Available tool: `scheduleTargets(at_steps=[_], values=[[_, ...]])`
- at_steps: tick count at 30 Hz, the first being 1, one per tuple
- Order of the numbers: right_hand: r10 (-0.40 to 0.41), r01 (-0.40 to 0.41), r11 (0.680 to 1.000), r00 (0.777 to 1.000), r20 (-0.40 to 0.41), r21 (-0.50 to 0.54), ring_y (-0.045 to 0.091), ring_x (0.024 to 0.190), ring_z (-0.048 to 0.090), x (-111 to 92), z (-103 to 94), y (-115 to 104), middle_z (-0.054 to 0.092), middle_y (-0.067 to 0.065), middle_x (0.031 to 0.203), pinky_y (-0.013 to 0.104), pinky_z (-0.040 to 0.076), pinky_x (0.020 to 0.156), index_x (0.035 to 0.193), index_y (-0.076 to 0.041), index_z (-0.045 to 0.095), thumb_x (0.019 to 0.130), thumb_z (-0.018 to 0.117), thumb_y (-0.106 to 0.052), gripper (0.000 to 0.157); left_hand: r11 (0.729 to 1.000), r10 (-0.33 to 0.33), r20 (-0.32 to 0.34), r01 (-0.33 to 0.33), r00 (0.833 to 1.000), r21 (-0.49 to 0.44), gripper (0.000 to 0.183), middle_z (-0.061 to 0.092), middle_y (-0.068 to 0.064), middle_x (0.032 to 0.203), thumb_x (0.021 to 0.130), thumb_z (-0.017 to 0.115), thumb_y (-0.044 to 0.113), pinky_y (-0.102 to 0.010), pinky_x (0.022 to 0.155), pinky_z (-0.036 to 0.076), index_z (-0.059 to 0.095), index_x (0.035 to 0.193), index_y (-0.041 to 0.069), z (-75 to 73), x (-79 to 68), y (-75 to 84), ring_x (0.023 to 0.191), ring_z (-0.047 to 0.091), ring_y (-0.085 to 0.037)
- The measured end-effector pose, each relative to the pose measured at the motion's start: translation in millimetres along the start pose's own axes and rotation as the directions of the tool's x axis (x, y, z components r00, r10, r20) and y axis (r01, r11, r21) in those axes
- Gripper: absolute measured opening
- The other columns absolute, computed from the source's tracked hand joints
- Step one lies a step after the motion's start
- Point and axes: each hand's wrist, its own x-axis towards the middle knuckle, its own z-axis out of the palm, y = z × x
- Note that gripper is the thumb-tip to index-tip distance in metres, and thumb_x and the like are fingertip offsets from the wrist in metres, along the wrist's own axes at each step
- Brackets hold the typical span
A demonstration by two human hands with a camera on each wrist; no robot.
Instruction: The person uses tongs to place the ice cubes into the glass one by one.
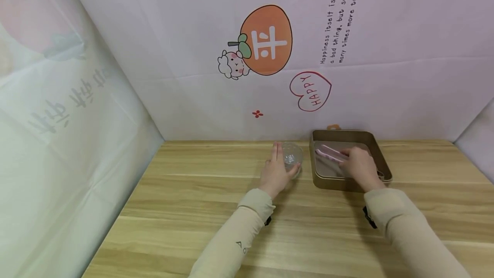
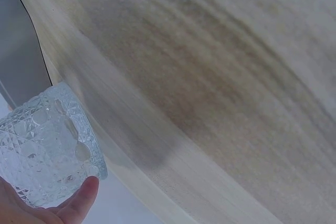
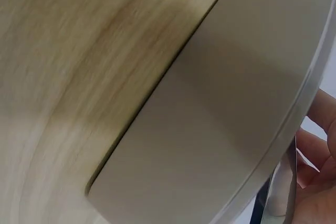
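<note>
A clear glass cup [image 1: 292,154] with a cut diamond pattern stands near the table's back edge. My left hand [image 1: 275,174] grips it, fingers along its left side and thumb at the near right. In the left wrist view the thumb lies against the patterned wall of the glass cup [image 2: 50,140]. My right hand [image 1: 359,166] reaches into a gold-brown square tin [image 1: 332,183] and pinches slim pink tongs [image 1: 331,152], their two tips pointing left. A shiny strip [image 3: 281,187] shows beside the fingers in the right wrist view, behind the tin's wall [image 3: 210,108].
The wood-grain table [image 1: 185,209] meets a white printed cloth [image 1: 185,72] right behind the cup and tin. Another pale cloth [image 1: 77,153] hangs along the left side. A small loop [image 1: 380,175] shows at the tin's right side.
</note>
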Motion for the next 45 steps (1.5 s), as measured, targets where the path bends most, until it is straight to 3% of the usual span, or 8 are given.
scheduleTargets(at_steps=[17,27,34,45], values=[[0.032,-0.032,0.999,0.999,0.015,-0.007,0.038,0.081,0.061,9.8,14.1,-10.0,0.063,0.033,0.110,0.047,0.049,0.063,0.120,0.008,0.061,0.082,0.066,-0.010,0.042,1.000,0.003,0.007,-0.003,1.000,0.005,0.089,0.009,-0.004,0.163,0.092,0.046,0.061,-0.038,0.087,0.056,0.009,0.155,0.010,-3.7,-2.9,1.6,0.119,0.057,-0.035],[0.081,-0.080,0.996,0.996,0.046,-0.025,0.048,0.096,0.060,14.2,15.6,-17.3,0.059,0.033,0.118,0.054,0.051,0.071,0.125,0.007,0.057,0.086,0.064,-0.011,0.044,1.000,0.000,0.009,0.000,1.000,0.000,0.089,0.008,-0.003,0.163,0.092,0.046,0.061,-0.036,0.084,0.056,0.008,0.155,0.010,-1.7,-0.6,1.0,0.121,0.056,-0.035],[0.085,-0.084,0.996,0.996,0.025,-0.024,0.049,0.100,0.059,17.2,18.1,-21.4,0.060,0.032,0.117,0.056,0.051,0.077,0.123,0.008,0.058,0.087,0.063,-0.011,0.041,1.000,0.007,0.006,-0.007,1.000,0.010,0.089,0.008,-0.003,0.163,0.092,0.045,0.062,-0.036,0.086,0.056,0.008,0.155,0.010,0.4,0.6,-0.4,0.120,0.057,-0.033],[0.059,-0.059,0.998,0.998,-0.025,-0.021,0.046,0.089,0.063,20.0,24.5,-21.1,0.064,0.032,0.109,0.054,0.051,0.071,0.119,0.006,0.062,0.086,0.062,-0.008,0.036,1.000,0.011,-0.003,-0.011,1.000,0.017,0.089,0.009,-0.005,0.163,0.093,0.044,0.062,-0.035,0.090,0.054,0.008,0.155,0.010,0.6,0.2,-1.7,0.117,0.058,-0.031]])
